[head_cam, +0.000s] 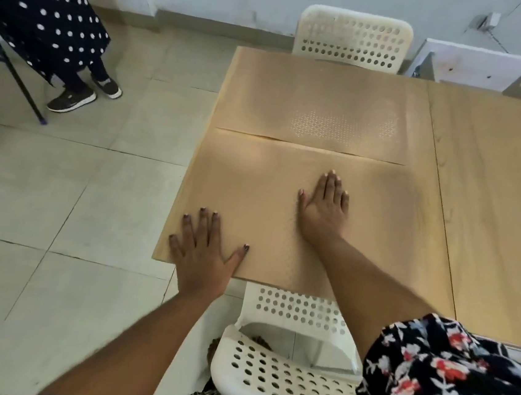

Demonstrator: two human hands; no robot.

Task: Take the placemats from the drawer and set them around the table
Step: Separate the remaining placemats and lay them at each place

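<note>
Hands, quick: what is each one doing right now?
Left hand: open, fingers spread flat on the near placemat.
Right hand: open, flat on the same placemat.

Tan placemats (284,200) with a fine embossed lattice lie on a light wood-grain tabletop (494,189), beside white perforated chairs (353,38) and a dark floral sleeve (446,377).

The surface (494,189) runs out of view at the right edge, so its far side is unseen. A bystander in a polka-dot dress (41,7) is cut off at the top left, only skirt and shoes showing. The near chair (281,383) hides partly behind the floral sleeve (445,387), and the near placemat (269,192) lies partly under both hands.
</note>
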